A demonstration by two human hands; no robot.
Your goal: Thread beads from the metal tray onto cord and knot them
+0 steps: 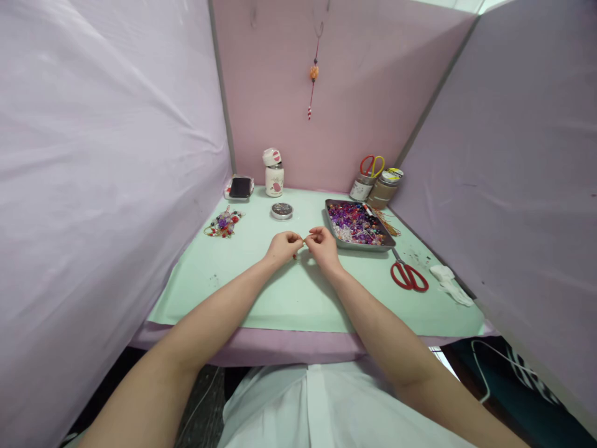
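Note:
My left hand [282, 247] and my right hand [323, 244] meet over the middle of the pale green table mat [298, 298], both pinched shut. Between their fingertips runs a thin yellowish cord [304, 240] with a small red bead hanging near the left hand. Just right of my right hand stands a metal tray [336, 238] full of purple, pink and clear beads. What else the fingers hold is too small to make out.
Red scissors [409, 275] and white scraps [450, 284] lie right of the tray. A small round tin [282, 211], a white bottle [273, 173], a phone [240, 187], jars with scissors [379, 182] and a finished beaded piece [224, 223] sit farther back. Cloth walls enclose the desk; a beaded charm [314, 73] hangs on the back wall.

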